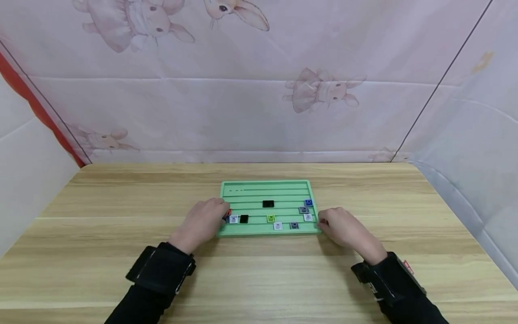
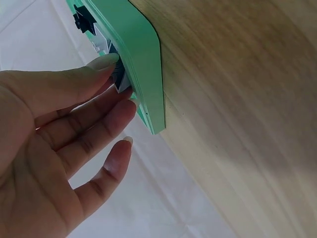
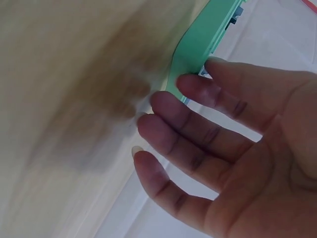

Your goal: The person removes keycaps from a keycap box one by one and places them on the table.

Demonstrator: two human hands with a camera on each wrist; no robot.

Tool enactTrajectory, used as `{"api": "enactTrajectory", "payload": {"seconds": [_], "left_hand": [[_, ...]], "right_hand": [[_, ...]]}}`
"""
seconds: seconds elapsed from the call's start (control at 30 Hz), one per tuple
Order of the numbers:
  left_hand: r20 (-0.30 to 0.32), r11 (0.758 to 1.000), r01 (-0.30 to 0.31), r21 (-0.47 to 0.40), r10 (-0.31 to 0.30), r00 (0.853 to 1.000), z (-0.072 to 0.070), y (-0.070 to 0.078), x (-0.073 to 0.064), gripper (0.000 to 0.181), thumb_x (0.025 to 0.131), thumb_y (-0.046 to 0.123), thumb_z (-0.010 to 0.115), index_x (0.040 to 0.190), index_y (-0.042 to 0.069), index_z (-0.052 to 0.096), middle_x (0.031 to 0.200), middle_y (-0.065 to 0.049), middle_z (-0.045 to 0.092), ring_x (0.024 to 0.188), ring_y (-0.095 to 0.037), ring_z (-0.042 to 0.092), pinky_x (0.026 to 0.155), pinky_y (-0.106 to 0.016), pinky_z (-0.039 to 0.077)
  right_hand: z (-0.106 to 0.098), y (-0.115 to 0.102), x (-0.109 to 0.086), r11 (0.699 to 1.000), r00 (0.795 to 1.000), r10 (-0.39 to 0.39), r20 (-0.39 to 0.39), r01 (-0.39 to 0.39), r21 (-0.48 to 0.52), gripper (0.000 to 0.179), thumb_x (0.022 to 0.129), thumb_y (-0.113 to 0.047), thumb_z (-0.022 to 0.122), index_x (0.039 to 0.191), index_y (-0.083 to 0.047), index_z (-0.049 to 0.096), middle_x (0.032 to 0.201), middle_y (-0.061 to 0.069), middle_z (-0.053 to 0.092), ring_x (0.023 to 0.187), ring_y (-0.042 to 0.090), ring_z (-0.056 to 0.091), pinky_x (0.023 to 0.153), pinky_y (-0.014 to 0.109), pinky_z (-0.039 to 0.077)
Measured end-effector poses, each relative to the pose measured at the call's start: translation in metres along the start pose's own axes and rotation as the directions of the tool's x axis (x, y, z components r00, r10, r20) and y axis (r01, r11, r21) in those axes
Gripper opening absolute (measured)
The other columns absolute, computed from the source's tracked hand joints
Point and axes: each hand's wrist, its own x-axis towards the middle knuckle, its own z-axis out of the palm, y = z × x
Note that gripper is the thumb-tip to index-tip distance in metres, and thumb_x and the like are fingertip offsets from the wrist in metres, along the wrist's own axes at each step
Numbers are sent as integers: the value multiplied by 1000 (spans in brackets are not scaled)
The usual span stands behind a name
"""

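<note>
While both hands are at work on it, one green board [image 1: 263, 192], ridged in rows, lies flat on the wood-grain table [image 1: 259, 279].

Left hand [image 1: 204, 222]: at the board's left edge, thumb and fingertips pinching a dark tile [image 2: 119, 74] at the end of a row, the little finger spread apart.

Right hand [image 1: 341, 226]: at the near right corner, thumb and forefinger gripping the board's edge, the remaining fingers loosely bent and clear of it.

Tiles beside the left hand: one red tile [image 1: 229, 211], partly hidden by the fingers; one white tile [image 1: 234, 219]; next to that, a small black tile [image 1: 244, 219].

Tiles mid-board: a wider black piece [image 1: 268, 204]; nearer, a yellow-green tile [image 1: 271, 218]; in the nearest row, a pale tile [image 1: 277, 226] and a dark grey tile [image 1: 294, 225] — well short of touching.

Tiles at right: blue tile [image 1: 309, 203], grey tile [image 1: 304, 210], whitish tile [image 1: 308, 217], one per row. Markings too small to read.

Surroundings: black wrist straps [image 1: 163, 270] over dark sleeves [image 1: 139, 303]; a pale cloth backdrop [image 1: 226, 117] printed with rabbits.
</note>
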Motion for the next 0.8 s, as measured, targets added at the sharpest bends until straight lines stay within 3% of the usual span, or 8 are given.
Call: {"api": "enactTrajectory", "payload": {"seconds": [0.33, 0.6, 0.8], "left_hand": [[25, 998, 14, -54, -12, 1000, 0, 0, 1, 13, 75, -7, 60, 72, 4, 56, 64, -2, 54, 56, -12, 43, 50, -28, 43], [-16, 987, 54, -151, -57, 998, -7, 2, -8, 14, 80, -7, 55, 92, 1, 55, 70, -5, 51, 58, -14, 40, 51, -27, 40], [10, 972, 126, -198, -126, 992, -10, 4, -16, 22, 78, 0, 63, 100, -1, 58, 77, -7, 54, 62, -14, 44, 56, -29, 43]], "right_hand": [[1, 0, 1, 1000, 1000, 18, 18, -18, -1, 12, 84, -5, 58, 72, -6, 56, 59, 1, 46, 53, 13, 40, 49, 27, 35], [1, 0, 1, 1000, 999, 26, 18, -26, 2, 11, 84, -5, 58, 73, -6, 57, 60, 2, 46, 53, 13, 41, 49, 28, 36], [1, 0, 1, 1000, 1000, 25, 16, -25, -1, 12, 84, -5, 58, 71, -7, 56, 60, 2, 46, 53, 13, 41, 50, 28, 36]]}}
